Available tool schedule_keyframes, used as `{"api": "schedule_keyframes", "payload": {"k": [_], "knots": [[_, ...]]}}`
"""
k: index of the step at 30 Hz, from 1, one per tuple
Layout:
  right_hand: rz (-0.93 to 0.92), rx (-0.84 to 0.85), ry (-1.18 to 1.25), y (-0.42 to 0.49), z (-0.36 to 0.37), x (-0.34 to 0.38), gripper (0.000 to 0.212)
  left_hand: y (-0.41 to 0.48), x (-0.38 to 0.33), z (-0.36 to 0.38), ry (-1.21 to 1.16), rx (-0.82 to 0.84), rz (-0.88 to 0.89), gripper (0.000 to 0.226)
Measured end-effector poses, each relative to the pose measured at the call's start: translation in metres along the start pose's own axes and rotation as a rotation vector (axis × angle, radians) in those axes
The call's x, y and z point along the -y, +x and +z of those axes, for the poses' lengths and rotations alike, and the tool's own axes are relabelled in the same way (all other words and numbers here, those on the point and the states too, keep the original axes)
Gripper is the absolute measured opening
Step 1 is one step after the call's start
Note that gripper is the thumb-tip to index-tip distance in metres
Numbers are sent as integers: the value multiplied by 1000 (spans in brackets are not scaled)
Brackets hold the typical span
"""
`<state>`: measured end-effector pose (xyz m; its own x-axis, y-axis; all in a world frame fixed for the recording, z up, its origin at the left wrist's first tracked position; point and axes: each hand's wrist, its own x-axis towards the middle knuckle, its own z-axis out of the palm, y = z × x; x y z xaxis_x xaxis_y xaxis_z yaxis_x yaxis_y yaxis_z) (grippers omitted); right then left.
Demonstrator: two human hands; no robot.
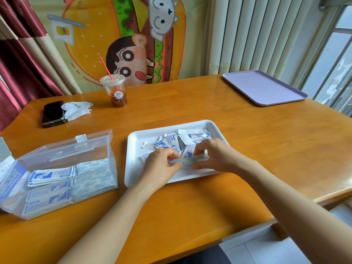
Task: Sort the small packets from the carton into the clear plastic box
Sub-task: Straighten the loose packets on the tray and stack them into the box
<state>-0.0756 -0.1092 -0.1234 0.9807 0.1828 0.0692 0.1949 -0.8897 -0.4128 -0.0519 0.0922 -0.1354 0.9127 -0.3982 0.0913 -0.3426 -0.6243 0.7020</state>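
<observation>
Loose blue-and-white packets (172, 141) lie heaped in a white tray (133, 149) at the table's middle. Over the tray's near half, my left hand (160, 164) and my right hand (213, 155) pinch the two ends of a thin stack of packets (187, 161) held flat between them. To the left stands the clear plastic box (62, 159), lid up, with neat stacks of packets (50, 175) inside. A blue-and-white carton (11, 180) shows behind the box's left wall.
A black phone (52, 113) and crumpled white tissue (77, 109) lie at the back left. An iced drink cup with a red straw (115, 90) stands behind the tray. A lilac tray (263, 88) sits at the far right corner.
</observation>
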Motion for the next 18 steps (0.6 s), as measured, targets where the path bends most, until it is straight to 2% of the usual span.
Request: {"api": "schedule_keyframes", "payload": {"k": [2, 5, 13, 18], "knots": [[2, 11, 36, -3, -7, -4, 27, 0, 3, -3, -1, 0, -30, 14], [14, 47, 90, -5, -10, -1, 21, 0, 2, -2, -59, 32, -55, 17], [32, 53, 155, -5, -4, -1, 14, 2, -4, 2, -76, 42, -46, 10], [-14, -71, 246, -5, -8, 6, 9, 1, -12, -14, 18, 4, 8, 16]]}}
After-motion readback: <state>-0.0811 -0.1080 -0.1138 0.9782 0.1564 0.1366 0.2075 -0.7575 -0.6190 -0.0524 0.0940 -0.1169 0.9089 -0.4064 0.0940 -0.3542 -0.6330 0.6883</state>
